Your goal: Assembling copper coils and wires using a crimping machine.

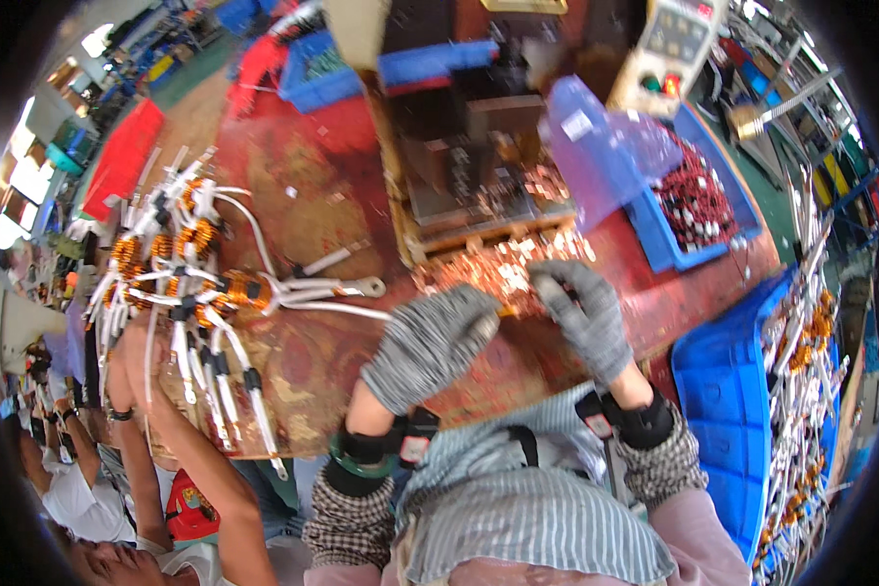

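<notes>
My left hand (432, 344), in a grey knit glove, is closed with its fingertips at the near edge of a pile of small copper pieces (493, 269). Whatever those fingers hold is too small to make out. The grey-gloved right hand (586, 314) has thumb and fingers curled together at the pile's right side, and its contents are hidden too. Just beyond the pile stands a dark metal machine (459, 161) with more copper bits on its base. Left of my hands lies a heap of white cables with orange-copper coils (190, 259); one ring-ended lead (361, 286) points toward my left hand.
A blue bin of dark red parts (693, 200), partly under a translucent blue bag (586, 137), sits back right near a control box (669, 54). A large blue crate (723, 391) of coiled cables stands at right. Another person's arms (200, 454) reach the left heap.
</notes>
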A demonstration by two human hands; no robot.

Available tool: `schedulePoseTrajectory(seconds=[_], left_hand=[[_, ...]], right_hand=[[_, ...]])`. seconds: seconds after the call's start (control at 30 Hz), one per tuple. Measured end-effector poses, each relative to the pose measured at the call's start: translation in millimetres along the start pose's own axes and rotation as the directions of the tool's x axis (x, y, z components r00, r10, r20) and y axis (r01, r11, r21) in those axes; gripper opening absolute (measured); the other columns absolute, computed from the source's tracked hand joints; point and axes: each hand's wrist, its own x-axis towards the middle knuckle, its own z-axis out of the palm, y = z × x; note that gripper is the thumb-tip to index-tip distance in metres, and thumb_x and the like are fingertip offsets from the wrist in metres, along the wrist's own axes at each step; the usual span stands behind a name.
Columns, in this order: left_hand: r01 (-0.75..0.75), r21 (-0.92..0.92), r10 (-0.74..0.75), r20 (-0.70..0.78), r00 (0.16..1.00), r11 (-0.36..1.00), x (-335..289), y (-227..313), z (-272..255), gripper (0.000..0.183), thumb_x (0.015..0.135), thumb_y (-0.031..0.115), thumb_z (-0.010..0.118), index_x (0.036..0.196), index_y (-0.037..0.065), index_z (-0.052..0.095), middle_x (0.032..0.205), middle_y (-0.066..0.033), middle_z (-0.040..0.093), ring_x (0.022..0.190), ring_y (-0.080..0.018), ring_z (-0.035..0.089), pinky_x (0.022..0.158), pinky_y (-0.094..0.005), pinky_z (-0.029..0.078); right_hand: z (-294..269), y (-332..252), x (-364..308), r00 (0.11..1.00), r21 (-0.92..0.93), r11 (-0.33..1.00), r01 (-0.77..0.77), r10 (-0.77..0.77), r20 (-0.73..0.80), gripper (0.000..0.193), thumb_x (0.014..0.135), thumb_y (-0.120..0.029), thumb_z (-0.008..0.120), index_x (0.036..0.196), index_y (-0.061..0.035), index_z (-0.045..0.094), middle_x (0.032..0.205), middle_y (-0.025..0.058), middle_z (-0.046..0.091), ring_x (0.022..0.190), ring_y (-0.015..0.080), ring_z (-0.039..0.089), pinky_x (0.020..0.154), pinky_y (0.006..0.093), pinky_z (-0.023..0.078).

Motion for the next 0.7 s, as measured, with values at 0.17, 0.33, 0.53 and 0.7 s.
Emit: schedulePoseTrajectory(seconds=[0.17, 0.33, 0.53, 0.7], left_hand=[[-0.080, -0.091, 0.088, 0.092, 0.992, 0.993, -10.8, -7.5, 16.4, 0.023, 0.086, 0.028, 0.051, 0.094, 0.008, 0.059, 0.083, -0.0106, 0.061, 0.075, -0.0281, 0.060, 0.063, -0.0382, 0.048], [-0.059, 0.007, 0.052, 0.390, 0.919, 0.998, -0.8, -6.0, 8.0, 0.026, 0.085, 0.031, 0.050, 0.098, 0.012, 0.061, 0.083, -0.0098, 0.063, 0.072, -0.0283, 0.061, 0.059, -0.0394, 0.047], [0.020, -0.390, 0.146, 0.392, 0.909, 0.921, -13.3, -68.5, 63.7, 0.029, 0.085, 0.028, 0.054, 0.107, 0.009, 0.059, 0.095, -0.0120, 0.063, 0.086, -0.0302, 0.060, 0.077, -0.0365, 0.048], [-0.145, -0.459, 0.244, 0.164, 0.956, 0.876, -8.4, -64.3, 50.8, 0.027, 0.088, 0.027, 0.052, 0.105, 0.008, 0.060, 0.094, -0.0120, 0.063, 0.088, -0.0298, 0.059, 0.080, -0.0364, 0.046]], right_hand=[[-12.8, -30.4, -1.7, 0.992, -0.030, 1.000, 0.000, 0.004, 0.125, 0.021, 0.085, -0.018, 0.057, 0.097, -0.0011, 0.063, 0.084, 0.0105, 0.063, 0.074, 0.0164, 0.059, 0.068, 0.0283, 0.046], [-11.4, -105.6, 22.0, 0.869, 0.376, 0.905, -0.197, -0.017, 0.495, 0.035, 0.090, -0.019, 0.052, 0.120, -0.0022, 0.049, 0.109, 0.0091, 0.058, 0.097, 0.0153, 0.057, 0.083, 0.0288, 0.047], [93.3, -202.3, 102.5, 0.902, 0.762, 0.608, -0.223, -0.168, 0.398, 0.043, 0.090, -0.034, 0.050, 0.118, -0.0010, 0.047, 0.108, 0.0107, 0.056, 0.103, 0.0190, 0.054, 0.088, 0.0329, 0.044], [153.2, -245.0, 230.6, 0.998, 0.857, 0.513, -0.044, -0.025, 0.066, 0.021, 0.086, -0.029, 0.059, 0.085, -0.0104, 0.051, 0.070, 0.0004, 0.053, 0.058, 0.0109, 0.050, 0.057, 0.0244, 0.048]])
